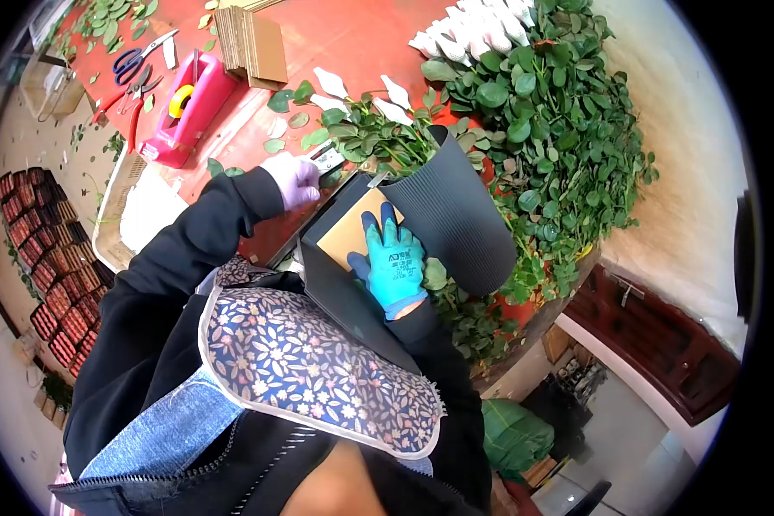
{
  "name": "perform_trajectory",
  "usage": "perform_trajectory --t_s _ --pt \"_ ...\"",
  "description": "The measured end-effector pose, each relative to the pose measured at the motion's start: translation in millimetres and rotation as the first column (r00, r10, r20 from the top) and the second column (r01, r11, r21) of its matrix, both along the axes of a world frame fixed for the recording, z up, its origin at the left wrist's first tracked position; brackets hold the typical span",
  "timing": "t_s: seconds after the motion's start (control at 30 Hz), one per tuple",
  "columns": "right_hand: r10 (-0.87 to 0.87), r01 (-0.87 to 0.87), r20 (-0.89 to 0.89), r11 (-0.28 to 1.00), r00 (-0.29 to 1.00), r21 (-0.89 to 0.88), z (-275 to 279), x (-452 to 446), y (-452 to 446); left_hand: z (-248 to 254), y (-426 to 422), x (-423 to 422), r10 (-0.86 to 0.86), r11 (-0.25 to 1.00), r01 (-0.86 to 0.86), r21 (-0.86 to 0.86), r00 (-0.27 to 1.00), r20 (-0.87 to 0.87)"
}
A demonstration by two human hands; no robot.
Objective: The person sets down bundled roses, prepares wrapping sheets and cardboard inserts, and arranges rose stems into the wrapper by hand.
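Note:
My right hand (396,262), in a teal glove with dark fingertips, lies flat with fingers spread on a piece of tan cardboard (344,230). The cardboard rests on black corrugated sheet (447,211), which curls up round a bunch of leafy stems (396,150) with white-sleeved flower heads (393,91). My left hand (294,181), in a pale purple glove, is curled closed beside a metal piece (327,160) at the sheet's far left edge. Whatever its fingers hold is hidden.
A pink tape dispenser (185,107), red-handled pruners (133,99), scissors (142,58) and stacked cardboard (251,47) lie at the left of the red table (305,39). A big pile of leafy stems (559,129) fills the right side. A white-lined basket (146,211) stands at left.

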State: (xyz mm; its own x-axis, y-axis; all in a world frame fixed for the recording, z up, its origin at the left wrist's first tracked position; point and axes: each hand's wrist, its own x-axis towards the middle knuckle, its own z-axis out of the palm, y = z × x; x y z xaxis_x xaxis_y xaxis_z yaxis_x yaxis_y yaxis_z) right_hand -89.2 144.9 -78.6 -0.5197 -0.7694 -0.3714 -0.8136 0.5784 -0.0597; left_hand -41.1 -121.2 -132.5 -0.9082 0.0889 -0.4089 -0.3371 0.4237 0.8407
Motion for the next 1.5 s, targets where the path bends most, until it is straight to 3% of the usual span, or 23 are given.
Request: perform_trajectory --t_s 0.07,0.17,0.3,0.47,0.5,0.53,0.57,0.63,0.77,0.83,0.87,0.9,0.93,0.97,1.0,1.07,1.13,1.2,1.23,1.33,1.37,1.47,1.5 --pt "-0.001 0.0 -0.016 0.999 1.0 -0.039 -6 3 3 -5 10 2 -0.15 0.988 0.131 -0.083 0.943 -0.296" --pt "-0.036 0.035 -0.03 0.998 0.999 -0.061 -4 3 0 -11 38 -1 -0.075 0.992 0.036 -0.124 0.941 -0.331" --pt "-0.059 0.058 -0.044 0.998 0.997 -0.038 -21 8 15 -13 66 -11 -0.275 0.944 0.109 -0.311 0.78 -0.562" --pt "-0.046 0.055 0.122 0.996 0.991 -0.071 -1 -5 17 -1 81 -11 -0.495 0.78 0.294 -0.552 0.83 -0.257" --pt "-0.049 0.054 0.215 0.998 0.975 -0.014 17 -10 13 -5 82 -10 -0.458 0.804 0.165 -0.572 0.785 -0.417" --pt "0.073 -0.058 0.112 0.99 0.991 -0.128 45 -13 12 -21 84 -7 -0.368 0.886 0.183 -0.427 0.837 -0.405" --pt "-0.033 0.002 -0.058 0.881 0.998 -0.473 61 -9 11 -33 83 -7 -0.281 0.944 0.186 -0.273 0.888 -0.365" --pt "-0.059 -0.102 -0.238 0.786 0.969 -0.61 86 -21 6 -4 85 -11 -0.313 0.937 0.214 -0.275 0.866 -0.389" --pt "-0.026 -0.011 -0.049 0.776 0.998 -0.63 90 -54 16 -42 81 -9 -0.42 0.884 0.199 -0.424 0.735 -0.531" --pt "0.062 0.08 0.16 0.657 0.985 -0.75 86 -79 21 -17 80 -11 -0.382 0.874 0.301 -0.381 0.911 -0.157" --pt "0.091 0.524 0.768 0.68 0.634 -0.513 88 -91 23 -18 80 -5 -0.418 0.85 0.243 -0.468 0.851 -0.317" --pt "-0.032 0.819 0.998 0.574 0.045 -0.018 91 -103 25 -29 77 -9 -0.453 0.863 0.306 -0.403 0.822 -0.345" --pt "0.173 0.561 0.818 0.65 0.548 -0.513 76 -114 24 -38 74 -6 -0.457 0.852 0.312 -0.421 0.836 -0.305" --pt "0.392 0.082 0.377 0.595 0.839 -0.8 62 -122 22 -30 78 -5 -0.457 0.842 0.319 -0.435 0.849 -0.264" --pt "0.182 0.256 0.601 0.782 0.778 -0.568 59 -124 32 -9 83 -8 -0.476 0.807 0.358 -0.47 0.865 -0.159" --pt "0.101 0.274 0.633 0.841 0.768 -0.466 58 -122 39 -4 83 -6 -0.479 0.798 0.372 -0.475 0.869 -0.123" --pt "0.122 0.171 0.387 0.748 0.914 -0.641 19 -127 38 -21 82 -3 -0.514 0.779 0.305 -0.548 0.811 -0.28" --pt "-0.065 0.259 0.681 0.947 0.729 -0.187 28 -133 35 -16 81 -8 -0.523 0.799 0.3 -0.522 0.775 -0.355" --pt "-0.166 0.311 0.752 0.949 0.639 -0.055 29 -132 29 -13 80 -3 -0.488 0.824 0.366 -0.432 0.847 -0.213" --pt "-0.014 0.285 0.831 0.942 0.557 -0.175 -85 -133 67 -16 82 0 -0.5 0.8 0.32 -0.507 0.822 -0.271" --pt "-0.139 0.424 0.899 0.904 0.414 -0.056 -43 -128 53 10 85 -3 -0.502 0.766 0.386 -0.514 0.859 -0.103" --pt "0.142 0.054 0.69 0.966 0.71 -0.254 -45 -158 49 14 83 -10 -0.558 0.742 0.308 -0.595 0.776 -0.294" --pt "0.056 -0.018 0.633 0.998 0.772 -0.066 17 -173 23 4 83 -10 -0.549 0.752 0.309 -0.582 0.783 -0.294"
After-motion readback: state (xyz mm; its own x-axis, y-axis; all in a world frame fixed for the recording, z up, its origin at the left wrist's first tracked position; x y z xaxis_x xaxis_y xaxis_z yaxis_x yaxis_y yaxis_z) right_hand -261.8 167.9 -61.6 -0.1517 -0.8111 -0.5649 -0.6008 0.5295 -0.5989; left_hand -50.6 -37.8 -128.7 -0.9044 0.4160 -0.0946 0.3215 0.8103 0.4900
